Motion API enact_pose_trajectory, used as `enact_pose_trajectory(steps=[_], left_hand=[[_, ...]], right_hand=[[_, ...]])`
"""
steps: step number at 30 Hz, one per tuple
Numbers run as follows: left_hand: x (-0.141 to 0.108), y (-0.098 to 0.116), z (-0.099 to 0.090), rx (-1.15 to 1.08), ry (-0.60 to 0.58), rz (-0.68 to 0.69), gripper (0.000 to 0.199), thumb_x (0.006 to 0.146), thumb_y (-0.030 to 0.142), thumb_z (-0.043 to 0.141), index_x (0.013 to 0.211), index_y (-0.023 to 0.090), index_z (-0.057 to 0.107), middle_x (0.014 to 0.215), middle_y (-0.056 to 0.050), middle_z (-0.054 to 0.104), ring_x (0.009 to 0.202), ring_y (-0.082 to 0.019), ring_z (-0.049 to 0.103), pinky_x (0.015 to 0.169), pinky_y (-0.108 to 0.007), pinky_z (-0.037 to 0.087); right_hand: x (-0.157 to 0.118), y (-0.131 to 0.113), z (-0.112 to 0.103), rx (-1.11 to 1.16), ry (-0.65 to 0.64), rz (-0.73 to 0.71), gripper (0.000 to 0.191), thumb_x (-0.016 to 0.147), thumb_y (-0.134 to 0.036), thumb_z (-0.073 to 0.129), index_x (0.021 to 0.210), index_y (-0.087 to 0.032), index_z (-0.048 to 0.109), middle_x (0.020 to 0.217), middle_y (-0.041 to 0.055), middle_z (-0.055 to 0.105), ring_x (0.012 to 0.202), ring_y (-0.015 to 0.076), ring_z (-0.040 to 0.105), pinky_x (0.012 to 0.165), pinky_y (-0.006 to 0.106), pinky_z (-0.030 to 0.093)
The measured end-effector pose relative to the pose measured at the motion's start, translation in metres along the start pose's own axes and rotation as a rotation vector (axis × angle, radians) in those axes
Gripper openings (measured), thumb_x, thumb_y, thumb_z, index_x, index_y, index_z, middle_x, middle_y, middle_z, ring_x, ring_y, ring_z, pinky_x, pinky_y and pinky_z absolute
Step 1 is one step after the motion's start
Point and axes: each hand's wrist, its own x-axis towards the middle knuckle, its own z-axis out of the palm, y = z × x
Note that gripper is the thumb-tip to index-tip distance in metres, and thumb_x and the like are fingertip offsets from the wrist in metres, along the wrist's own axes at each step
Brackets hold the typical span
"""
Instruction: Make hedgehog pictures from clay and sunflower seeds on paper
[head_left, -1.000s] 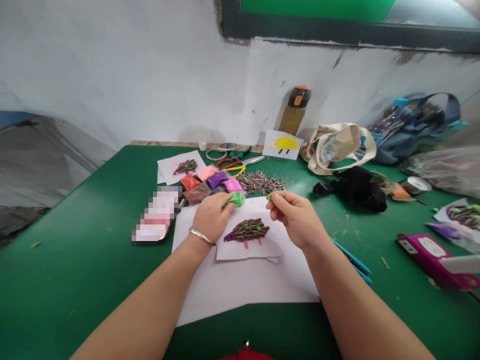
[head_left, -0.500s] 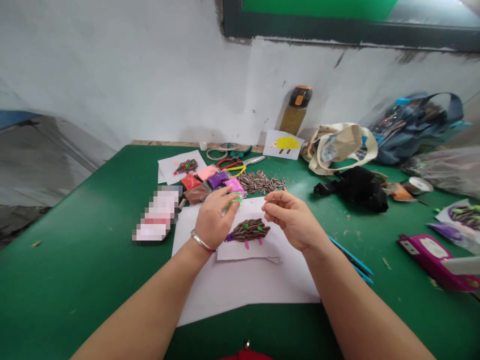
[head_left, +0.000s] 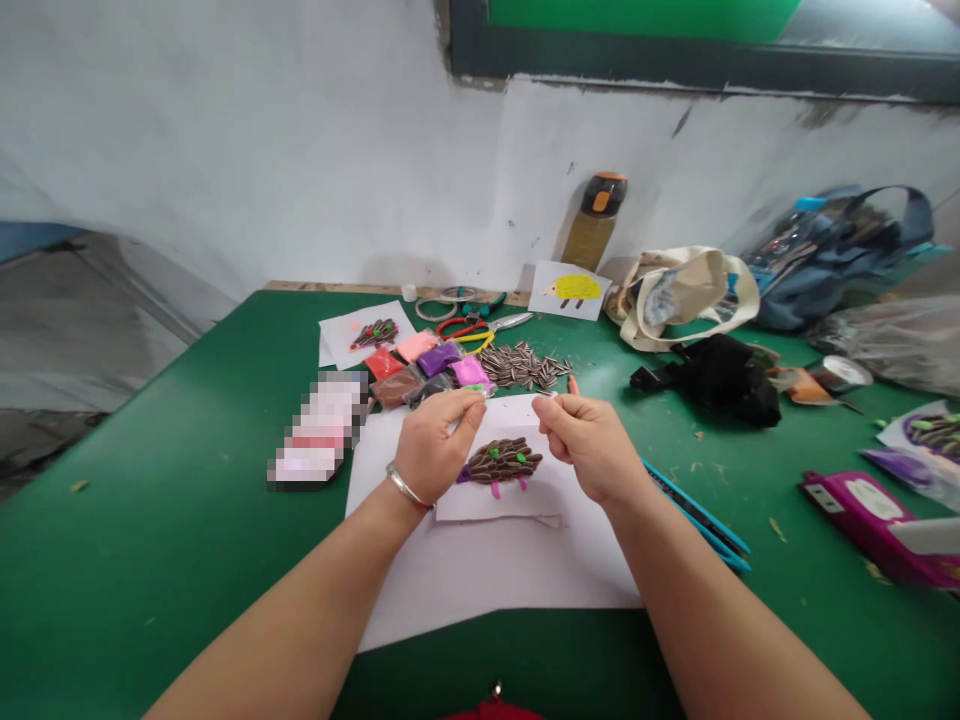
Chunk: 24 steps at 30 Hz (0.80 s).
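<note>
My left hand [head_left: 439, 445] is closed, thumb against fingers, on a small clear packet of green clay [head_left: 453, 426] that is mostly hidden. Opposite it, my right hand [head_left: 589, 440] is closed in a pinch; a tiny dark bit shows at its fingertips, too small to name. Both hands hover over a small white card [head_left: 487, 508] bearing a hedgehog picture [head_left: 502, 462] made of sunflower seeds, with green clay dots, a purple snout and pink legs. Under the card lies a large white sheet [head_left: 480, 575].
Behind the hands are clay packets [head_left: 397, 387], loose sunflower seeds [head_left: 525, 366] and scissors [head_left: 510, 321]. A phone-like blurred object [head_left: 319, 430] lies left; blue tweezers-like tools [head_left: 705, 520] lie right. Bags [head_left: 690, 295], a bottle [head_left: 595, 220] and a yellow hedgehog drawing [head_left: 566, 290] stand by the wall.
The fingers of both hands have curled in more tightly. The green packet, plainly visible before in my left hand, is now mostly covered. The card and picture have stayed put.
</note>
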Motion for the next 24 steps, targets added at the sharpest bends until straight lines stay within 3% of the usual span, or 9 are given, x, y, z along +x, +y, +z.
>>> enact_pose_trajectory(steps=[2, 5, 8, 13, 16, 20, 22, 24], left_hand=[[-0.0002, 0.0002, 0.0003, -0.003, -0.004, 0.001, 0.020, 0.091, 0.028, 0.051, 0.092, 0.021, 0.070, 0.096, -0.004, 0.073, 0.093, -0.020, 0.067, 0.088, -0.036, 0.053], [-0.0001, 0.0000, 0.0003, 0.004, -0.003, 0.007, 0.019, 0.091, 0.028, 0.052, 0.092, 0.021, 0.070, 0.095, -0.004, 0.073, 0.092, -0.020, 0.067, 0.087, -0.037, 0.053], [0.0002, 0.0000, 0.0002, 0.009, -0.003, 0.005, 0.019, 0.090, 0.027, 0.052, 0.091, 0.022, 0.070, 0.095, -0.003, 0.073, 0.092, -0.020, 0.067, 0.086, -0.036, 0.053], [0.0003, -0.0001, 0.0005, 0.003, 0.002, -0.006, 0.019, 0.090, 0.027, 0.053, 0.090, 0.021, 0.070, 0.094, -0.003, 0.073, 0.091, -0.020, 0.067, 0.086, -0.036, 0.053], [0.0003, -0.0011, 0.0010, -0.002, 0.001, -0.010, 0.018, 0.090, 0.027, 0.052, 0.089, 0.021, 0.070, 0.093, -0.003, 0.073, 0.091, -0.020, 0.067, 0.086, -0.036, 0.053], [0.0004, -0.0026, 0.0015, -0.006, 0.000, -0.015, 0.018, 0.090, 0.027, 0.053, 0.089, 0.021, 0.070, 0.094, -0.003, 0.073, 0.091, -0.020, 0.067, 0.086, -0.035, 0.053], [0.0005, -0.0029, 0.0015, -0.005, -0.006, -0.014, 0.018, 0.090, 0.026, 0.053, 0.090, 0.021, 0.070, 0.094, -0.003, 0.073, 0.090, -0.020, 0.067, 0.085, -0.035, 0.053], [0.0005, -0.0030, 0.0015, -0.009, -0.008, -0.015, 0.018, 0.090, 0.027, 0.053, 0.090, 0.021, 0.070, 0.094, -0.003, 0.073, 0.090, -0.020, 0.067, 0.085, -0.035, 0.052]], right_hand=[[0.0009, 0.0005, 0.0001, 0.015, 0.001, 0.022, 0.034, 0.072, -0.050, 0.067, 0.060, -0.018, 0.061, 0.045, -0.0026, 0.053, 0.040, 0.0081, 0.045, 0.049, 0.028, 0.045], [0.0021, 0.0013, 0.0022, 0.089, -0.036, 0.079, 0.024, 0.070, -0.039, 0.070, 0.079, -0.017, 0.066, 0.070, 0.0037, 0.068, 0.057, 0.0127, 0.061, 0.061, 0.031, 0.052], [0.0022, 0.0029, 0.0048, 0.120, -0.047, 0.088, 0.027, 0.072, -0.032, 0.069, 0.094, -0.018, 0.063, 0.083, 0.0051, 0.071, 0.072, 0.0163, 0.067, 0.070, 0.033, 0.053], [0.0020, 0.0039, 0.0026, 0.010, -0.051, -0.012, 0.016, 0.076, -0.032, 0.066, 0.084, -0.019, 0.061, 0.072, 0.0025, 0.069, 0.063, 0.0149, 0.064, 0.065, 0.033, 0.050], [0.0032, 0.0033, -0.0012, -0.109, 0.028, -0.098, 0.016, 0.078, -0.035, 0.062, 0.079, -0.019, 0.066, 0.063, 0.0003, 0.065, 0.059, 0.0133, 0.059, 0.070, 0.036, 0.048], [0.0045, 0.0030, -0.0024, -0.194, 0.057, -0.105, 0.020, 0.080, -0.031, 0.058, 0.092, -0.020, 0.069, 0.065, -0.0008, 0.064, 0.062, 0.0131, 0.059, 0.075, 0.037, 0.046], [0.0037, 0.0023, -0.0005, -0.172, 0.018, -0.059, 0.027, 0.078, -0.028, 0.059, 0.103, -0.020, 0.064, 0.069, -0.0011, 0.066, 0.062, 0.0134, 0.060, 0.069, 0.033, 0.047], [0.0021, 0.0005, 0.0020, -0.142, -0.008, -0.032, 0.026, 0.076, -0.027, 0.061, 0.102, -0.019, 0.062, 0.070, -0.0009, 0.067, 0.062, 0.0134, 0.060, 0.063, 0.030, 0.046]])
